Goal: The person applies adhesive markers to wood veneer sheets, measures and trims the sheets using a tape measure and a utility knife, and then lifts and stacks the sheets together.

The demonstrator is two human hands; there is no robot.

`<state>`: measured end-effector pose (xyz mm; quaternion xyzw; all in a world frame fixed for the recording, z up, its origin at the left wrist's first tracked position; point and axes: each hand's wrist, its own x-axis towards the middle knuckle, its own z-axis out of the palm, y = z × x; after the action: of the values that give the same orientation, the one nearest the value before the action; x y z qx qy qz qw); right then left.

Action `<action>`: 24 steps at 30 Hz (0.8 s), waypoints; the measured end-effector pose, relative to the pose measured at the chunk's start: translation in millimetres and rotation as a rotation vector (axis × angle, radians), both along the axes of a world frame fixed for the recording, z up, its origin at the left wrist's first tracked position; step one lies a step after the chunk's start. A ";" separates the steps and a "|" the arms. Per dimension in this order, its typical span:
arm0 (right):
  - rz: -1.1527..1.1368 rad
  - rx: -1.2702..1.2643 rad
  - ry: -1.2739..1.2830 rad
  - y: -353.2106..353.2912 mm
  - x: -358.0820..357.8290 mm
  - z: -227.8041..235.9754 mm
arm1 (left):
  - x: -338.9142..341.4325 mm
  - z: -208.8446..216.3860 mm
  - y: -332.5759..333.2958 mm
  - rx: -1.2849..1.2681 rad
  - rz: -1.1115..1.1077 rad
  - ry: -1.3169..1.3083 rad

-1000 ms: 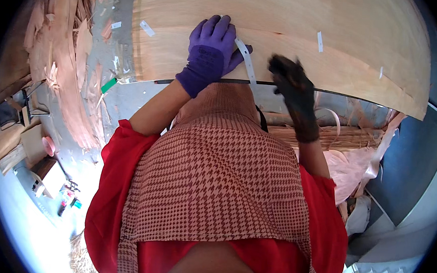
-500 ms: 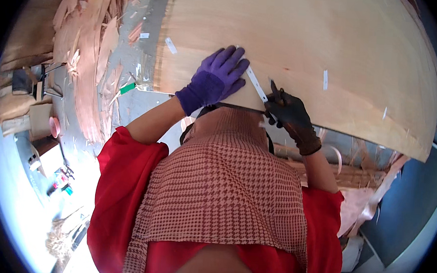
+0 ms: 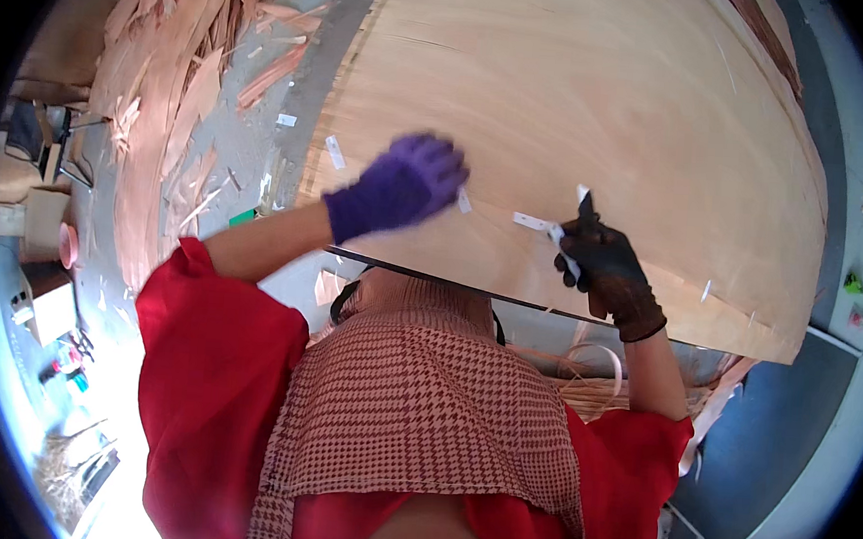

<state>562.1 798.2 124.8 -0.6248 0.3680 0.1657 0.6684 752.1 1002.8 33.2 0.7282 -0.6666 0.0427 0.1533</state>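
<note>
A large pale wood veneer sheet (image 3: 599, 112) lies flat before me, its near edge close to my apron. My left hand (image 3: 402, 189), in a purple glove, is over the sheet's left part, its fingers smeared by motion. A short white tape piece (image 3: 464, 201) lies by its fingertips. In a black glove, my right hand (image 3: 605, 265) is closed round a dark slim tool (image 3: 585, 210) with a pale, blade-like tip pointing away from me. A white tape strip (image 3: 530, 221) with small marks runs from these fingers leftward over the veneer.
More short white tape pieces are on the sheet, one near its left edge (image 3: 335, 152) and one at the right (image 3: 706, 290). Torn veneer strips (image 3: 158, 134) litter the grey surface at left. A grey panel (image 3: 767, 438) stands at lower right.
My left hand has lifted off its flat press and moved slightly left and nearer me. My right hand has moved right; the tape strip now lies more level. The view has shifted over the sheet.
</note>
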 end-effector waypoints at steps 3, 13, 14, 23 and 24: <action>-0.065 -0.014 -0.096 3.7 41.5 14.2 | 67.0 5.0 -14.7 -0.067 0.190 -0.038; -0.088 0.096 -0.552 24.6 223.4 -22.9 | 157.9 -21.8 -25.2 -0.272 0.144 0.146; -0.075 0.103 -0.458 26.0 227.7 -33.4 | 158.8 -22.8 -25.3 -0.285 0.149 0.163; -0.146 0.198 -0.228 38.5 214.1 -81.3 | 160.9 -25.9 -22.6 -0.247 0.175 0.163; -0.134 0.172 -0.224 38.9 212.8 -80.1 | 161.4 -26.2 -23.0 -0.172 0.143 0.032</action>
<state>774.8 837.1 44.7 -0.5539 0.3164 0.0808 0.7659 913.5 979.8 7.0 0.7587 -0.6042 0.0992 0.2224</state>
